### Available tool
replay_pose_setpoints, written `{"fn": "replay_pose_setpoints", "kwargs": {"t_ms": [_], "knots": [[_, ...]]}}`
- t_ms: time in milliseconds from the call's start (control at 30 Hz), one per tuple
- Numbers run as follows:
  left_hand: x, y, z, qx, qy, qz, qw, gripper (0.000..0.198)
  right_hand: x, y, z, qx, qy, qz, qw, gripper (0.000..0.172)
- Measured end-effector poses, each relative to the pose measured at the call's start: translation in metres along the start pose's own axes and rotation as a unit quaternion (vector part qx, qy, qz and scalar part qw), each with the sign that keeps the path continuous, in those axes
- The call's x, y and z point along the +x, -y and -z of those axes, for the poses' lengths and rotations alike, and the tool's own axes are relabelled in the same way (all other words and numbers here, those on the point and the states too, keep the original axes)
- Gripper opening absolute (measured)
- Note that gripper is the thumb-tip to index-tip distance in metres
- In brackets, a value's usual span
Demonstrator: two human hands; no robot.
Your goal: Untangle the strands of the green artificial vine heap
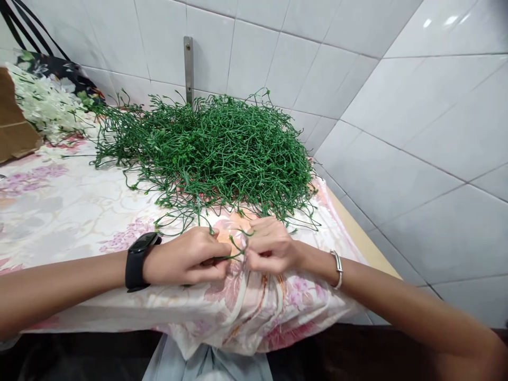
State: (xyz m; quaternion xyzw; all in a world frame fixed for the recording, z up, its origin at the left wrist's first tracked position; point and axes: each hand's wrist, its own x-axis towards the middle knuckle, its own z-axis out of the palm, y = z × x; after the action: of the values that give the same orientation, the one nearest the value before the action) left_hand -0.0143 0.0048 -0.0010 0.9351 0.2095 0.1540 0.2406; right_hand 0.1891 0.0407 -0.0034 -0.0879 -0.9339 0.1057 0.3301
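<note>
Between my two hands stretches a thin green artificial flower stem (237, 253) with short forked tips. My left hand (194, 256), with a black band on its wrist, is closed on one part of it, fingers curled. Facing it, my right hand (270, 246) is closed at the stem's other side, knuckles toward the left hand; a silver bangle circles that wrist. Both hands are just above the front part of the flowered tablecloth (87, 211). Right behind them lies a large tangled pile of green stems (234, 148), some loose ones reaching close to my fingers.
White artificial flowers (51, 103) lie at the back left beside a brown cardboard box (16, 116) and a dark floral bag (75, 76). A tiled wall (257, 47) with a metal bracket (189, 69) bounds the back, another the right. The cloth hangs over the front edge.
</note>
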Motion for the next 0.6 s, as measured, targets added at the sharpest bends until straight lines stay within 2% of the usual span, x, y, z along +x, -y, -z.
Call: {"fn": "replay_pose_setpoints", "kwargs": {"t_ms": [100, 233, 367, 500, 600], "knots": [[-0.0062, 0.0010, 0.0039, 0.015, -0.036, 0.024, 0.999, 0.028, -0.0064, -0.0058, 0.0047, -0.022, -0.050, -0.069, 0.996, 0.040], [-0.0059, 0.0019, 0.0072, 0.004, -0.138, 0.070, 0.988, 0.028, -0.0062, -0.0083, 0.0071, -0.057, -0.056, -0.085, 0.993, 0.035], [-0.0021, 0.0044, 0.0063, -0.052, -0.263, 0.143, 0.953, 0.030, -0.0015, -0.0079, 0.0060, -0.052, -0.125, -0.169, 0.976, 0.031], [0.0003, 0.0082, 0.0057, -0.161, -0.327, 0.171, 0.916, 0.027, -0.0001, -0.0077, 0.0058, -0.024, -0.191, -0.200, 0.961, 0.028], [0.0027, 0.0101, 0.0073, -0.194, -0.360, 0.172, 0.896, 0.021, 0.0017, -0.0073, 0.0071, -0.024, -0.220, -0.218, 0.951, 0.021]]}}
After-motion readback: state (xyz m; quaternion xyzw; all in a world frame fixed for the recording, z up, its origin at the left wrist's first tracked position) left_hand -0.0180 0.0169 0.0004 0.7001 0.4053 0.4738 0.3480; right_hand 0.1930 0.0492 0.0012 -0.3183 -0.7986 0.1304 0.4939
